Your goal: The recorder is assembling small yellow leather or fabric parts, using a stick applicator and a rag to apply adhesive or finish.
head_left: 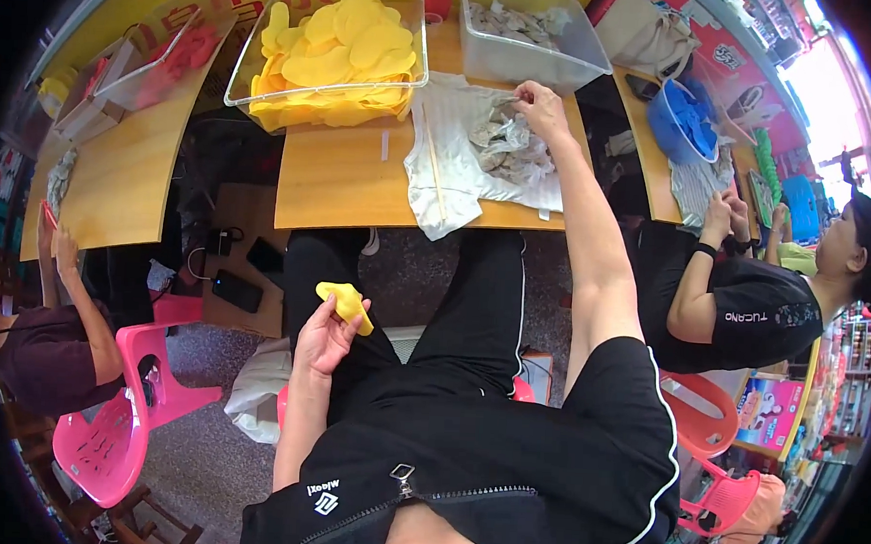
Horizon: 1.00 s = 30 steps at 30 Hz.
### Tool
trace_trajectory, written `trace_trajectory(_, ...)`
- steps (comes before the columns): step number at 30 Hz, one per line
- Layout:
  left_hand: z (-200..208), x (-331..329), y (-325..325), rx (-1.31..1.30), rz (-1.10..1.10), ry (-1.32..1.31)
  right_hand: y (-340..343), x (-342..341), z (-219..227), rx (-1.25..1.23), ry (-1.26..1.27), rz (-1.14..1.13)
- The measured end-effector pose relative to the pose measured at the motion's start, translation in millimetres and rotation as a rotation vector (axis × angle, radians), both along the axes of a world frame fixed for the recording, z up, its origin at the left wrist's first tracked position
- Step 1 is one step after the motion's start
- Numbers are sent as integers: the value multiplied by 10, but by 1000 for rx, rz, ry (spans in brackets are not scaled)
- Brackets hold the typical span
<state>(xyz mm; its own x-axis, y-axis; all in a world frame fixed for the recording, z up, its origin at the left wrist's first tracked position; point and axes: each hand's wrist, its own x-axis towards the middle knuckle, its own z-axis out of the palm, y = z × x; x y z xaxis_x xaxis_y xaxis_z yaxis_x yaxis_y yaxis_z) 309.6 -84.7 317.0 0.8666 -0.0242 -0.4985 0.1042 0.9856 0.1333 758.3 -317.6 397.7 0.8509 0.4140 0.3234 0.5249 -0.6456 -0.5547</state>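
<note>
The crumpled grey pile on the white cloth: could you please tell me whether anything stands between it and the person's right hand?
Nothing visible does: the right hand is at the upper edge of the crumpled grey pile, though contact is hard to tell. The clear plastic bin stands beyond, not between them.

On the table (337, 190), a tub (242, 81) of cut pieces (343, 49) stands left of a bin (532, 67) of scraps (519, 25); before the bin, a cloth heap (513, 156) lies atop a spread cloth (447, 127).
</note>
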Motion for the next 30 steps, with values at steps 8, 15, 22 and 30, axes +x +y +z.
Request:
trace_trajectory(8,46,9,-82,13,-29,9,-14,-579,246,552,161,9)
trace_trajectory(15,62,61,-168,47,-95,32,138,-2091,-168,1444,1561,144)
trace_trajectory(22,292,206,-180,182,-133,-59,370,-3095,-667,1623,1883,-155)
trace_trajectory(30,495,380,-441,809,-278,35,562,-3229,-470,1136,1332,55)
